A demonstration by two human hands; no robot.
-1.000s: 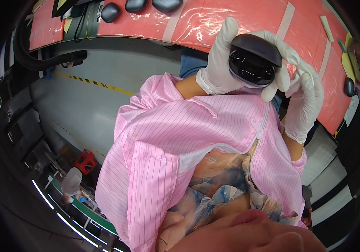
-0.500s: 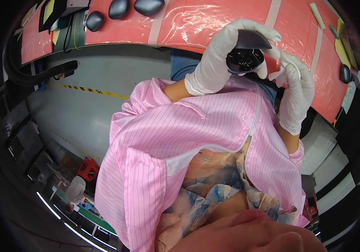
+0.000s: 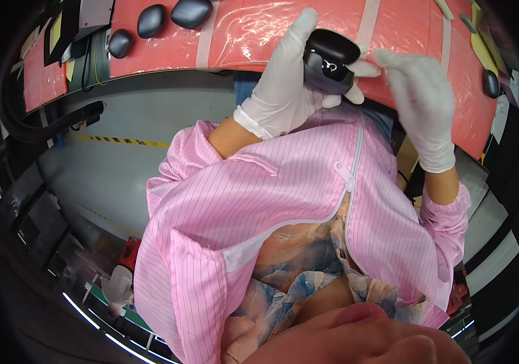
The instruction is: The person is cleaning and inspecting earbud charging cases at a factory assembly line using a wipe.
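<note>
In my gloved left hand [image 3: 290, 85] rests a dark earbud charging case [image 3: 325, 79], above the near edge of the red-covered bench. Its lid stands raised, and light glints off the glossy inside. My left thumb is stretched up beside the case, and the other fingers support it from below and behind. My gloved right hand [image 3: 420, 97] is apart from the case, a little to its right. Its fingers are bent and drawn together at the tips, blurred by motion; whatever they may hold cannot be made out.
Dark rounded cases [image 3: 152, 21] lie at the back left of the red bench mat [image 3: 259, 36]. Another small dark object [image 3: 490, 84] sits at the right edge near yellow strips. A black flexible hose [image 3: 59, 118] curves in at the left, over the grey floor.
The case has tilted in my left hand, and my left thumb has lifted off its lid. My right hand has moved up and away from the case.
</note>
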